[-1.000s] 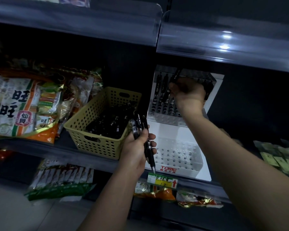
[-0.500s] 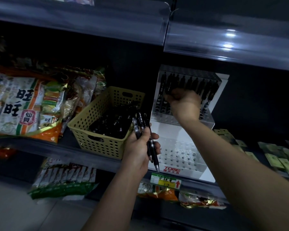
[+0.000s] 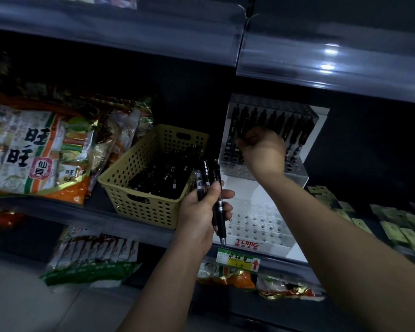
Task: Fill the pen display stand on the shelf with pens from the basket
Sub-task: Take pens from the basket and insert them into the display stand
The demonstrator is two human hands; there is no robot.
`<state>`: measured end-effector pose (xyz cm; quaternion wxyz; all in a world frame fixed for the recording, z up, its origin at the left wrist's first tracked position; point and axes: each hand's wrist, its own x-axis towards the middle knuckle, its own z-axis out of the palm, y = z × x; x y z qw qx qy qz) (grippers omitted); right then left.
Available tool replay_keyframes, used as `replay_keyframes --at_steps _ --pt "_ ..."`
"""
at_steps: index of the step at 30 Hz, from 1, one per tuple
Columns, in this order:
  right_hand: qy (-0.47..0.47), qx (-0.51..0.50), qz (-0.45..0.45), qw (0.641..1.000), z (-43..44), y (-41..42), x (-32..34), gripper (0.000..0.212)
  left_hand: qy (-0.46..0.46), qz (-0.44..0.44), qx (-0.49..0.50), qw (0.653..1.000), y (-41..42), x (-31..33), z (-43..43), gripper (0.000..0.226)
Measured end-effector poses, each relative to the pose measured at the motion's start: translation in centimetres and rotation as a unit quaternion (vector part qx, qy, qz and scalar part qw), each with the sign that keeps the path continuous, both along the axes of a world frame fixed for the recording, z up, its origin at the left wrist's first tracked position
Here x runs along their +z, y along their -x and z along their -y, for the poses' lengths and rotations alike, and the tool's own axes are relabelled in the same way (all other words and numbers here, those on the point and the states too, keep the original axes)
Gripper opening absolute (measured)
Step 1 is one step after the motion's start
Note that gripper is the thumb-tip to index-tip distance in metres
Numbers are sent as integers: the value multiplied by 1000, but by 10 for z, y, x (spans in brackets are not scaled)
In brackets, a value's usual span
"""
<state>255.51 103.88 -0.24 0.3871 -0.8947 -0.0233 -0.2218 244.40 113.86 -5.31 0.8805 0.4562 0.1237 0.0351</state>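
A white, two-tier pen display stand (image 3: 295,178) sits on the dark shelf. Its upper tier holds a row of black pens (image 3: 273,121); its lower perforated tier (image 3: 256,221) shows bare holes. My right hand (image 3: 261,149) is at the upper tier, fingers curled round a black pen among the standing ones. My left hand (image 3: 201,212) grips a bundle of black pens (image 3: 213,195) in front of the stand, tips pointing down. A yellow perforated basket (image 3: 141,200) left of the stand holds several more black pens (image 3: 163,176).
Snack bags (image 3: 34,149) fill the shelf left of the basket. Small green packets (image 3: 398,226) lie to the right of the stand. A clear shelf lip (image 3: 321,65) overhangs above. A price label (image 3: 237,258) hangs below the stand, with more packets on the lower shelf.
My right hand has come down from the top of the upper row to its middle. The left hand keeps its bundle nearly still. The camera has shifted slightly.
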Motion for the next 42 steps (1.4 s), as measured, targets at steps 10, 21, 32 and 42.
replay_keyframes --at_steps 10,21,32,42 --pt "-127 227 -212 942 -2 59 13 31 -20 12 4 1000 4 5 1 16" --pt "-240 203 -229 921 11 47 13 28 -57 8 -45 997 3 0 8 17" --pt "-351 160 -158 909 31 32 36 15 -62 -22 -38 997 0 -5 10 25" --pt "-336 86 56 936 31 13 37 20 -68 -32 -35 997 -1 -7 10 23"
